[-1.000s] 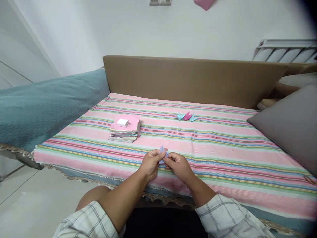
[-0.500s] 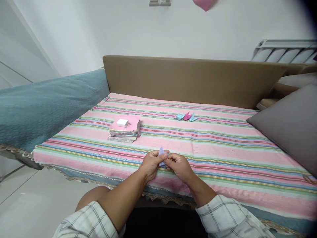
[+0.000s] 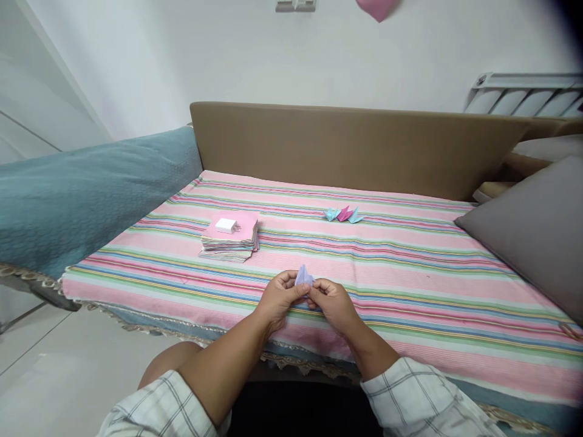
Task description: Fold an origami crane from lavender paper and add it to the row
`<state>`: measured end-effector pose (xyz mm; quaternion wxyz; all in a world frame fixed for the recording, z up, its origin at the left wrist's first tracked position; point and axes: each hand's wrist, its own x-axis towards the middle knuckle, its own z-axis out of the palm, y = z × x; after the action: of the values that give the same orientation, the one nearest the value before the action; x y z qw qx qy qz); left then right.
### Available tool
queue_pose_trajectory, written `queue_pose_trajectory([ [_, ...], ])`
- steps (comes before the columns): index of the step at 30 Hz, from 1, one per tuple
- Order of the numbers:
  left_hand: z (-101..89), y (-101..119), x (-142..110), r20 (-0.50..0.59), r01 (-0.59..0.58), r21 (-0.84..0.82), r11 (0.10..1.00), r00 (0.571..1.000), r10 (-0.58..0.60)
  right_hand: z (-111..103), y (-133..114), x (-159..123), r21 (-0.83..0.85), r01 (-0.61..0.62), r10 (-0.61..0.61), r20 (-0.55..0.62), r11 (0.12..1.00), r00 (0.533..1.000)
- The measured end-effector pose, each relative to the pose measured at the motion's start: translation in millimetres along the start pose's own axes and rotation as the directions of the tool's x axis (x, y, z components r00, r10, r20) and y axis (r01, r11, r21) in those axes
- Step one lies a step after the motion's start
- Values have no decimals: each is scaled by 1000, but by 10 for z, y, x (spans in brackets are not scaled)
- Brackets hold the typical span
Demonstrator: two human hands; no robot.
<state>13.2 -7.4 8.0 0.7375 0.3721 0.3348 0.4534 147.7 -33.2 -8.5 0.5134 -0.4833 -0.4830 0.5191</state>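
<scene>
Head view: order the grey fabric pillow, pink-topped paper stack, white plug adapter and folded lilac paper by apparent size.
Grey pillow
Pink-topped stack
White adapter and lilac paper (partly covered): too alike to rank.

1 prpl ppr (image 3: 303, 277), 3 cranes (image 3: 344, 214)

Soft, even light; pale glare on floor (image 3: 45, 370). Top-right corner dark, blurred. Wide-angle stretch at edges. Lilac paper (image 3: 303, 277) detail soft.
</scene>
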Motion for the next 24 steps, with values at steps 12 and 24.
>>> queue_pose_trajectory([
  [12,-47,28,23,-81,105,70,992,992,-99,-60,54,30,118,-23,28,-39,993,999],
  [24,-38,27,17,-110,38,74,997,993,-29,-35,36,-4,209,-30,15,71,977,997],
])
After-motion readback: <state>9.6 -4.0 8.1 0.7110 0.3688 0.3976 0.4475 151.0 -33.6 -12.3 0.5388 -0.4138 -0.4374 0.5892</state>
